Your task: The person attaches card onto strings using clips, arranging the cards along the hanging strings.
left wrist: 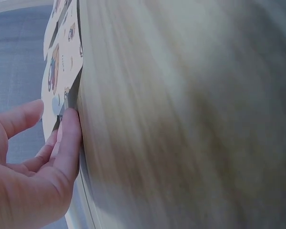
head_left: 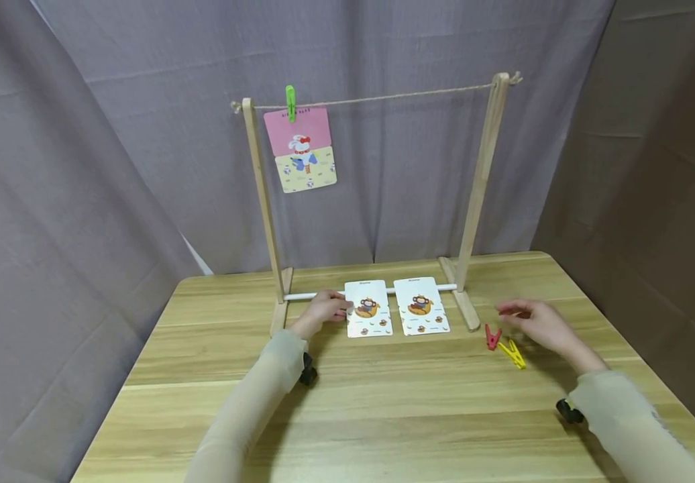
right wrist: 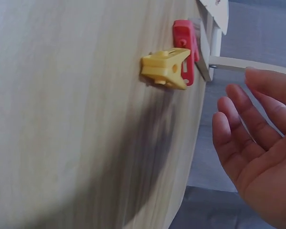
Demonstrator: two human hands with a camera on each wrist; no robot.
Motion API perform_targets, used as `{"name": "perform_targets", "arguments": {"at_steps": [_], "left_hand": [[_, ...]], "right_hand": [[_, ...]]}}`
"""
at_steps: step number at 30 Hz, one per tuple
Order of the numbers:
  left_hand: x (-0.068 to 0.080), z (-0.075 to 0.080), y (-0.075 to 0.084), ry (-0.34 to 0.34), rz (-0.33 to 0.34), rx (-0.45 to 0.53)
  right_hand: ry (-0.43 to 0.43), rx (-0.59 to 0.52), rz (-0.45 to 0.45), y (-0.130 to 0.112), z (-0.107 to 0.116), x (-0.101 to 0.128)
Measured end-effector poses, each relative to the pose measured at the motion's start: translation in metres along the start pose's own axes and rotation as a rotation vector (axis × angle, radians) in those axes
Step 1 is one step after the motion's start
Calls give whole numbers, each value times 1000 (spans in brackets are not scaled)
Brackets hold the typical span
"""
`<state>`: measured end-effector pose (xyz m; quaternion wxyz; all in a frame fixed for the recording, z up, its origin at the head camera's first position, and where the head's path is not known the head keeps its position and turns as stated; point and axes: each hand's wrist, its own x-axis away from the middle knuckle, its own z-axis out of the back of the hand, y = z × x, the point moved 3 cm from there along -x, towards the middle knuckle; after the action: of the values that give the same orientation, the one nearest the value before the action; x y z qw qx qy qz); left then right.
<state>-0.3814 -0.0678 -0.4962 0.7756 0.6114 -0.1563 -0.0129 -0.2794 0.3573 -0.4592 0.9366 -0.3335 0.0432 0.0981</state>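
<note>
A white monkey-print card (head_left: 369, 325) leans on the stand's low white bar. A matching white card (head_left: 422, 322) leans beside it on the right. My left hand (head_left: 323, 310) is at the left card's left edge. In the left wrist view, the thumb of my left hand (left wrist: 38, 167) stands apart from the fingers, which reach to the card's edge (left wrist: 62, 81). Near two clothespins, one red (head_left: 492, 337) and one yellow (head_left: 512, 354), my right hand (head_left: 537, 325) hovers with loosely bent fingers. Nothing is in that hand in the right wrist view.
A wooden stand (head_left: 482, 181) carries a rope (head_left: 404, 96) between its two posts. From the rope's left part hangs a pink and yellow rabbit card (head_left: 299, 134) under a green clothespin (head_left: 290, 102). Grey curtains (head_left: 408, 188) hang behind the wooden table (head_left: 384, 416).
</note>
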Motion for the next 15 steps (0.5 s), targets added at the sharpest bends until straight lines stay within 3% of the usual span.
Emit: {"name": "perform_targets", "arguments": {"at_steps": [15], "left_hand": [[3, -2, 5, 40, 13, -41]], "right_hand": [[-13, 65, 2, 13, -2, 2]]}}
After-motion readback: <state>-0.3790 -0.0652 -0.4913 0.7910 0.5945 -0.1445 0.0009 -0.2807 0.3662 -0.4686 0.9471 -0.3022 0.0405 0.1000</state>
